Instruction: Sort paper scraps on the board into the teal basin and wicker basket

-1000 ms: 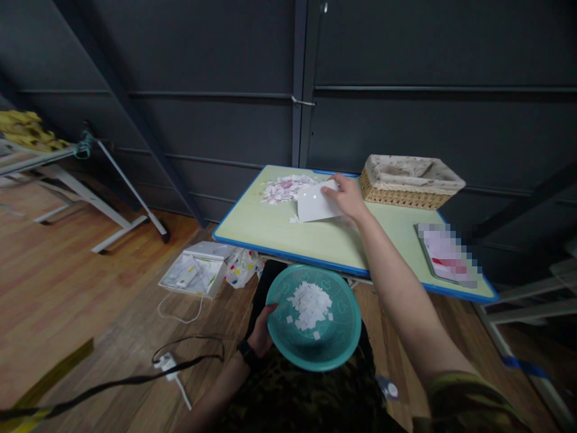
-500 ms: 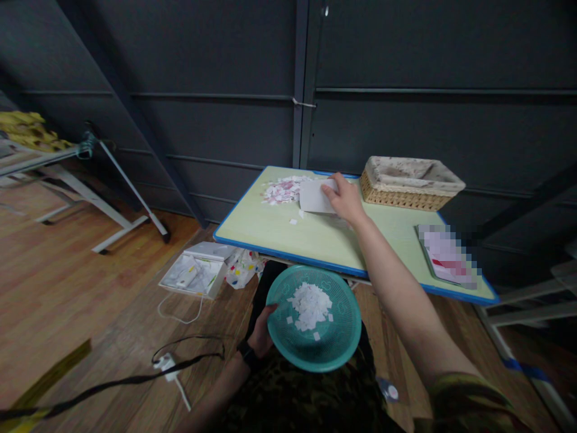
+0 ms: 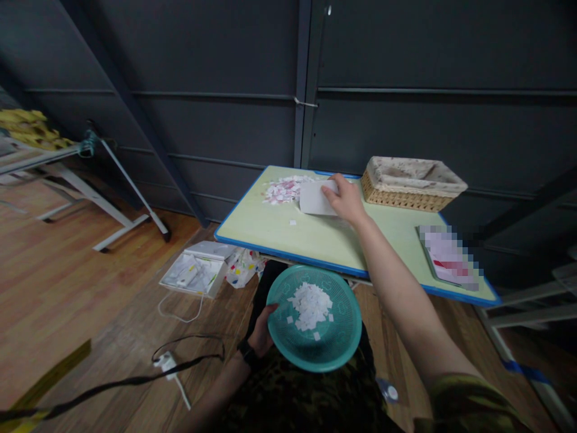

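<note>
My left hand grips the rim of a teal plastic bowl held below the table's near edge; a heap of white paper scraps lies in it. My right hand reaches across the pale green table and holds a white card flat on the top, its far edge against a pile of pink and white paper scraps. One loose scrap lies nearer to me.
A wicker basket stands at the table's back right, a blurred booklet at the right edge. On the wooden floor lie an open white box, a spotted bag, a cable with plug. A metal rack stands left.
My right hand has laid the card flatter and pushed it toward the pink and white pile. The bowl and my left hand have stayed put.
</note>
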